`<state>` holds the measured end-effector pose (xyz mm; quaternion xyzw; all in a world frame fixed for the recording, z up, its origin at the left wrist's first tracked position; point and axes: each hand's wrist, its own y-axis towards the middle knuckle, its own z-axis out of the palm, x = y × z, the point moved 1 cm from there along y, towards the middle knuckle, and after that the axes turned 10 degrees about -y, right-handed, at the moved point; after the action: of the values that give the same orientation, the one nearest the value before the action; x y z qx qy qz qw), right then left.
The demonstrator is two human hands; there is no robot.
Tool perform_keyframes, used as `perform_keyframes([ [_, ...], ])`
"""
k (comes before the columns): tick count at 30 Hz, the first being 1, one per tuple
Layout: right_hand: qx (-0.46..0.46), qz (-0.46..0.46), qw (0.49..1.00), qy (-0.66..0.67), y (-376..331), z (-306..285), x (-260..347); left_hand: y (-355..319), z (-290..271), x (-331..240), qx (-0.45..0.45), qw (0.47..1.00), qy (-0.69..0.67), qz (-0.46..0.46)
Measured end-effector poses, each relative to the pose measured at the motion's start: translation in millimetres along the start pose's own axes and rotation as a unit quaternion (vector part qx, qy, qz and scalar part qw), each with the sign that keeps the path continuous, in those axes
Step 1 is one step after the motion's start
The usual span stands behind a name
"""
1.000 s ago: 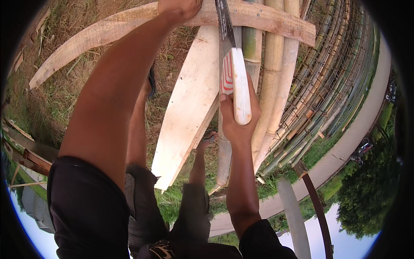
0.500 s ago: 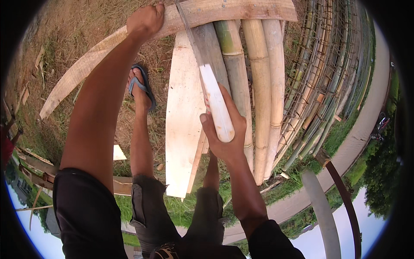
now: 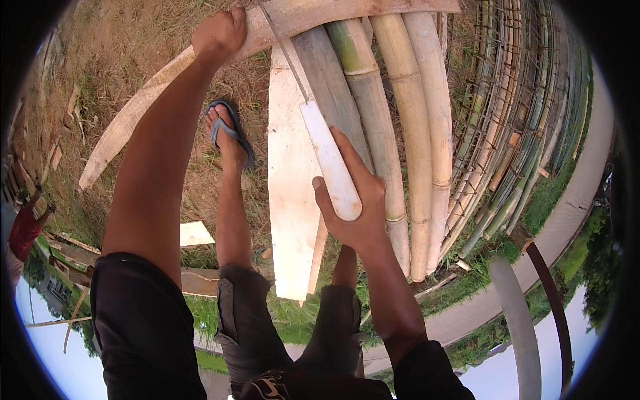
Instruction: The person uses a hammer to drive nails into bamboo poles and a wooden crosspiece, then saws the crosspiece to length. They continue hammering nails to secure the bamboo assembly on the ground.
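A long wooden plank (image 3: 137, 107) runs across the top of the view, bent by the lens. My left hand (image 3: 220, 35) is closed on it, fingers curled over its far edge. In my right hand (image 3: 363, 203) is a handsaw (image 3: 328, 157), gripped by its white handle with the thumb along one side. Its narrow toothed blade (image 3: 285, 55) reaches away from me and crosses the plank to the right of my left hand. The blade's far end passes out of view. Below the saw lies a wide pale board (image 3: 288, 180).
Beside the pale board are a grey board (image 3: 327, 87) and several bamboo poles (image 3: 411, 100). Farther right lie tied rusty steel bars (image 3: 490, 113) and a paved path (image 3: 567, 213). My sandalled foot (image 3: 230, 133) stands on dry grass. A person in red (image 3: 25, 230) is at the far left.
The whole view has shifted a little. The saw's handle now leans more to the left, and its blade crosses the plank slightly farther left in view. Both hands keep their holds.
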<state>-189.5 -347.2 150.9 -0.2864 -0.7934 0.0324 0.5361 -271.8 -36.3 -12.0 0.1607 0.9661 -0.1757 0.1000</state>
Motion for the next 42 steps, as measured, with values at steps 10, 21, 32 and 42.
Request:
perform_keyframes([
  [10,-0.064,-0.042,0.996,0.055,73.8,0.1,5.5,-3.3,-9.8,-16.0,0.005,1.0,0.007,0.009],
  [21,-0.023,-0.018,0.999,-0.042,-96.8,-34.1,-5.8,-11.4,-15.6,-27.5,0.035,0.999,-0.002,-0.017],
  [32,-0.012,-0.01,1.0,-0.026,-67.8,-18.8,-20.9,-7.0,-16.0,-7.8,0.034,0.999,-0.004,-0.016],
  [42,-0.064,-0.006,0.997,-0.033,160.6,43.1,38.7,-4.0,-2.0,-7.7,0.014,0.997,-0.057,0.041],
])
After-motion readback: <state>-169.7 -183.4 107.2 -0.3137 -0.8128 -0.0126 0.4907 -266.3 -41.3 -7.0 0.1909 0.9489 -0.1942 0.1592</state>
